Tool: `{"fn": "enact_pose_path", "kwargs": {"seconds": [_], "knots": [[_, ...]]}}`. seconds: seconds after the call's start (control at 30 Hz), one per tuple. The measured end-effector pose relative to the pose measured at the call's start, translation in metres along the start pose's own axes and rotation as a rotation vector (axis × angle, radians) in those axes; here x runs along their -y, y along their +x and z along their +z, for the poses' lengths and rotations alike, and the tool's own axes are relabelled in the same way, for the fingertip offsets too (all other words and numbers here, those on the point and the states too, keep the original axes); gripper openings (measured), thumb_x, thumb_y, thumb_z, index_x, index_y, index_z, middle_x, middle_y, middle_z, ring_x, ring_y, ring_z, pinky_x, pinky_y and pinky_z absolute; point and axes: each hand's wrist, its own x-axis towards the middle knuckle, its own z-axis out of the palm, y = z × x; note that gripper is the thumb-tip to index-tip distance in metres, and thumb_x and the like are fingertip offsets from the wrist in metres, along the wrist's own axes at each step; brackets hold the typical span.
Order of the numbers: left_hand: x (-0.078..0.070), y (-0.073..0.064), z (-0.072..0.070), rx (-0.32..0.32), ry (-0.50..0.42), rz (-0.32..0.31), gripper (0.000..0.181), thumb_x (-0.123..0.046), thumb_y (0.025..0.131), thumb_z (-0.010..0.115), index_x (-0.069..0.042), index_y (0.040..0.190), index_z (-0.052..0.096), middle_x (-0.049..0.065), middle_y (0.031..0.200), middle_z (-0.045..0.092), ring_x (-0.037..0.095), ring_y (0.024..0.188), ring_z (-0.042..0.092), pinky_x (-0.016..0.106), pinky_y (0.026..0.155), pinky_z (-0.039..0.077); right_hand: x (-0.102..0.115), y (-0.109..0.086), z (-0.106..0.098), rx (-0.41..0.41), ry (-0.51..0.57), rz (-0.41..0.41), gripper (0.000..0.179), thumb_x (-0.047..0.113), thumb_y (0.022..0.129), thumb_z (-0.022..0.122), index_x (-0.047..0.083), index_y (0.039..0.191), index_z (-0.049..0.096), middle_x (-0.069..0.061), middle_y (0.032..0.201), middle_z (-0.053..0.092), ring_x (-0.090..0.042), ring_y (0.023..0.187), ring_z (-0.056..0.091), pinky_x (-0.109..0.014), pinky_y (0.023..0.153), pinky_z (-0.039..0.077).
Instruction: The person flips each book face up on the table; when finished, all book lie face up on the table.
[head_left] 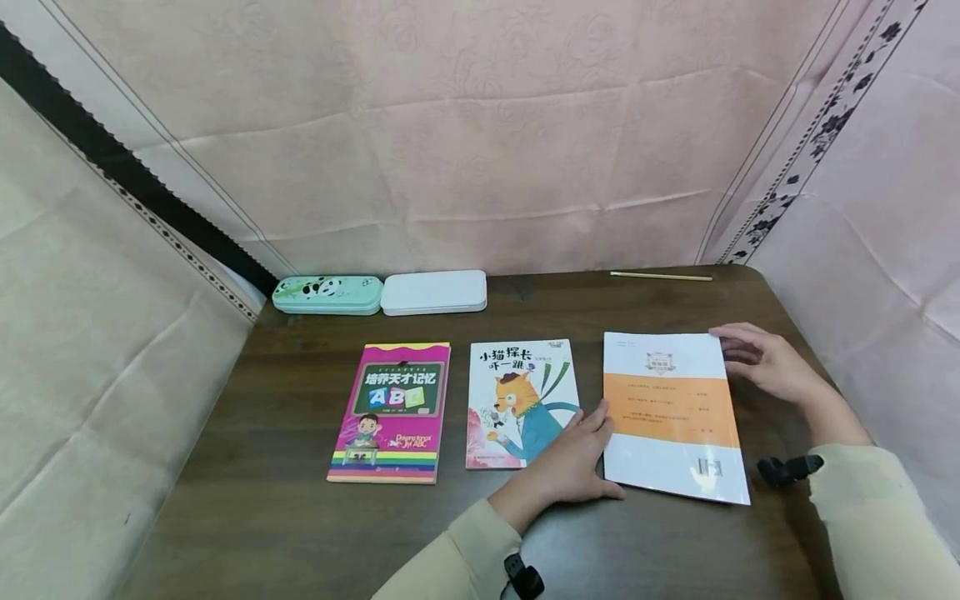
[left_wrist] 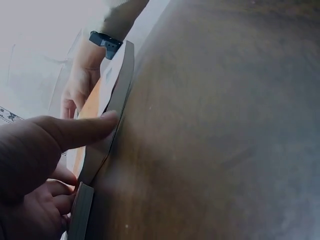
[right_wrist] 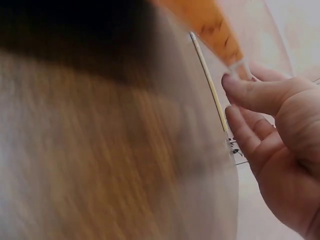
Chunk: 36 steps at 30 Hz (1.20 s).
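A white-and-orange book lies back cover up on the right of the table. My right hand pinches its upper right corner between thumb and fingers; the right wrist view shows the thumb at that corner. My left hand is at the book's left edge with fingers extended, its straight thumb against the page edges. Those left fingers also overlap the right side of a children's book with a fox on the cover. Farther left lies a pink ABC book.
Along the table's back edge sit a green panda pencil case and a white case. A thin yellowish stick lies at the back right. Pale cloth hangs behind the brown table.
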Motion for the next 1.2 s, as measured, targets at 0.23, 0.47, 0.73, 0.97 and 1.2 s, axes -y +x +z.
{"fn": "enact_pose_path", "kwargs": {"seconds": [0.23,0.47,0.73,0.97,1.2], "knots": [[0.0,0.001,0.001,0.004,-0.029,-0.015,0.108,-0.049,0.081,0.083,-0.003,0.159,0.026,0.01,0.169,0.009,0.018,0.153,0.015,0.03,0.124,0.012,0.001,-0.007,-0.009,0.051,0.023,0.053,0.071,-0.004,0.081,0.081,-0.003,0.145,0.051,-0.021,0.132,0.059,0.012,0.105,0.054,-0.01,0.081,0.05],[0.0,-0.001,0.001,-0.056,-0.073,0.012,0.091,-0.043,0.081,0.086,-0.007,0.153,0.044,0.009,0.166,0.024,0.025,0.15,0.029,0.031,0.12,0.028,0.003,-0.008,-0.01,0.053,0.102,0.054,0.068,-0.003,0.083,0.08,-0.001,0.144,0.05,0.01,0.135,0.057,0.013,0.112,0.051,-0.008,0.088,0.046],[0.0,-0.005,-0.002,-0.171,-0.108,0.127,0.056,-0.032,0.085,0.084,-0.017,0.136,0.066,0.001,0.15,0.052,0.011,0.134,0.05,0.024,0.108,0.042,-0.002,-0.007,-0.009,0.007,0.306,-0.034,0.064,-0.021,0.084,0.068,-0.011,0.142,0.044,0.02,0.133,0.059,0.008,0.118,0.055,-0.01,0.09,0.048],[0.0,-0.011,-0.006,-0.275,-0.214,0.149,0.046,-0.022,0.095,0.073,-0.015,0.139,0.062,0.006,0.15,0.051,0.012,0.136,0.048,0.024,0.109,0.041,0.006,-0.005,-0.012,-0.079,0.327,-0.011,0.068,-0.021,0.088,0.063,0.001,0.149,0.044,0.018,0.138,0.059,0.008,0.119,0.056,-0.008,0.089,0.046],[0.004,-0.013,-0.008,-0.407,-0.238,0.183,0.044,-0.013,0.099,0.066,-0.01,0.143,0.058,0.011,0.151,0.05,0.016,0.139,0.046,0.025,0.109,0.041,0.018,0.0,-0.011,-0.174,0.259,0.04,0.068,-0.012,0.092,0.065,0.006,0.154,0.042,0.022,0.134,0.059,0.011,0.113,0.057,-0.006,0.089,0.045]]}}
